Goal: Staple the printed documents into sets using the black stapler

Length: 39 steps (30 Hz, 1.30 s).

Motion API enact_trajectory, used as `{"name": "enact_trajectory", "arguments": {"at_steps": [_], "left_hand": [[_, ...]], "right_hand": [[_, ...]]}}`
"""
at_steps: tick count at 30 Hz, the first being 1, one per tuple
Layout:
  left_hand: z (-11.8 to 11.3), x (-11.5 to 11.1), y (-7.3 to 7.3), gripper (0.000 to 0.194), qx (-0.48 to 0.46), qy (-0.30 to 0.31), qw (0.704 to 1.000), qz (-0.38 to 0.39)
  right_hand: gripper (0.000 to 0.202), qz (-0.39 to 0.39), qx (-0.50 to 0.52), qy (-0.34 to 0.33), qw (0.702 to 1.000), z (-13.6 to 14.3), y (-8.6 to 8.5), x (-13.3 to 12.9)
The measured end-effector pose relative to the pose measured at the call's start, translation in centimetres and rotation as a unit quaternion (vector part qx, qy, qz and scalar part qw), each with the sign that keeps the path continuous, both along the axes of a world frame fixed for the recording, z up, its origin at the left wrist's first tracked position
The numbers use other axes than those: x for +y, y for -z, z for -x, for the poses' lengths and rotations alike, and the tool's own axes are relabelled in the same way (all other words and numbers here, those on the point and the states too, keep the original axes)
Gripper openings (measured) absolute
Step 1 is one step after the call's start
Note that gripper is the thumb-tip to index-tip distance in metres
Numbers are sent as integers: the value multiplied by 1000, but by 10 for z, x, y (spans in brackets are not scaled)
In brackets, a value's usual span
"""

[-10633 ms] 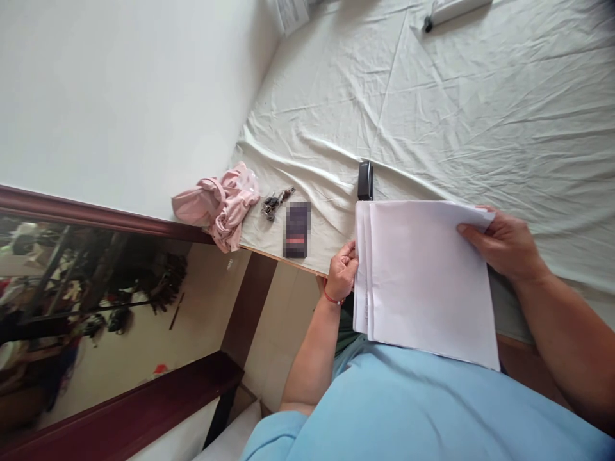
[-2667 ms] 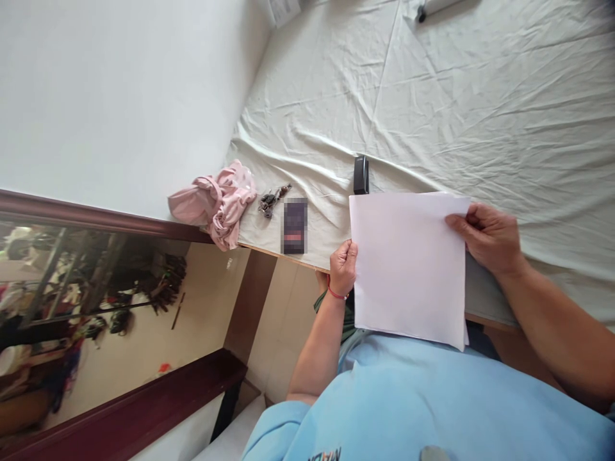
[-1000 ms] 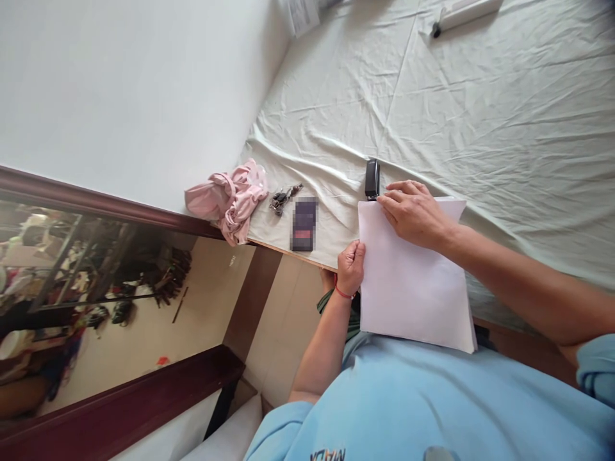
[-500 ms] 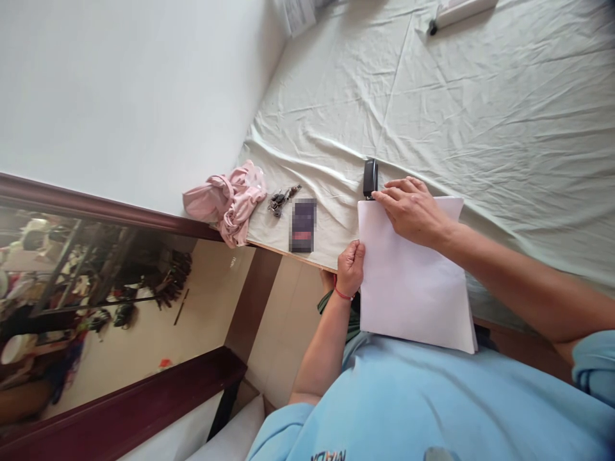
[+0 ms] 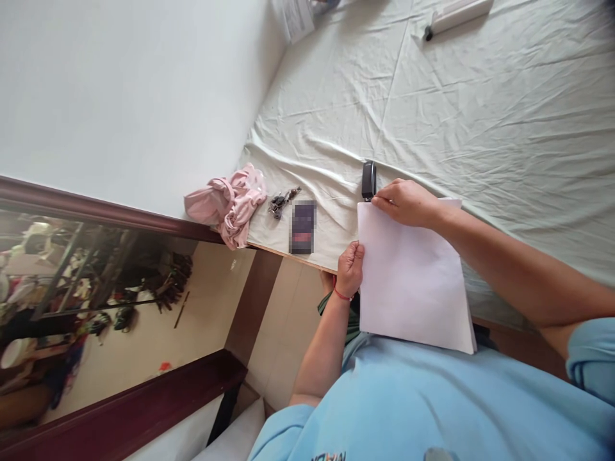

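Observation:
A stack of white paper sheets (image 5: 410, 282) lies partly on the bed or table edge and reaches down against my blue shirt. My left hand (image 5: 350, 267) is closed on the stack's left edge, thumb on top. At the upper left corner, my right hand (image 5: 406, 202) has its fingers drawn together, pinching the sheets near the top edge. Just beyond that corner stands a small black stapler (image 5: 368, 180), close to my right fingertips; whether its jaw overlaps the paper is hard to see.
On the pale wrinkled sheet (image 5: 336, 121) to the left lie a blurred-out dark phone-like item (image 5: 302, 227), a bunch of keys (image 5: 282, 202) and a crumpled pink cloth (image 5: 233, 203). A long white box (image 5: 459, 16) lies at the far side. A mirror (image 5: 120, 307) leans at the left.
My right hand's fingers, spread over the paper's top before, have curled together at its upper left corner. My left hand keeps its hold on the edge.

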<state>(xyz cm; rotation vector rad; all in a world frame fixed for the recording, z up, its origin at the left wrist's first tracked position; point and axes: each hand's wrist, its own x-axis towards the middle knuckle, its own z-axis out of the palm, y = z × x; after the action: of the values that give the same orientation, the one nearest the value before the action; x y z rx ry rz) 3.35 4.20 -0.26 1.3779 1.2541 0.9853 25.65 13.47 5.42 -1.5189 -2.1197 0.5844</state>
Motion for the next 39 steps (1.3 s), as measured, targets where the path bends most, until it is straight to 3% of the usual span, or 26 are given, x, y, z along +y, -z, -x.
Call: {"name": "enact_trajectory", "arguments": {"at_steps": [3,7,11,18,25,31,35,39], "left_hand": [[-1,1,1,56,27,-8,999,-16],[-6,7,0,49,66,-22,997,-16],[-14,19,-5,33,70,-33,995,62],[-32,45,-16,27,-26,-55,964,257],[-36,54,-17,29,-19,-75,964,256],[-37,54,-12,34,8,-100,969,227],[-38,54,-12,32,22,-108,969,220],[-39,54,-12,29,30,-110,970,214]], "right_hand": [[29,89,1,14,996,1,-11,2],[33,121,-43,29,991,7,-17,5],[36,153,-100,59,981,12,-8,15],[29,172,-122,83,974,15,11,40],[33,169,-118,112,972,15,22,50],[36,112,-99,108,983,13,24,37],[40,-27,-57,111,992,11,33,24],[45,-142,-25,44,989,8,41,20]]}}
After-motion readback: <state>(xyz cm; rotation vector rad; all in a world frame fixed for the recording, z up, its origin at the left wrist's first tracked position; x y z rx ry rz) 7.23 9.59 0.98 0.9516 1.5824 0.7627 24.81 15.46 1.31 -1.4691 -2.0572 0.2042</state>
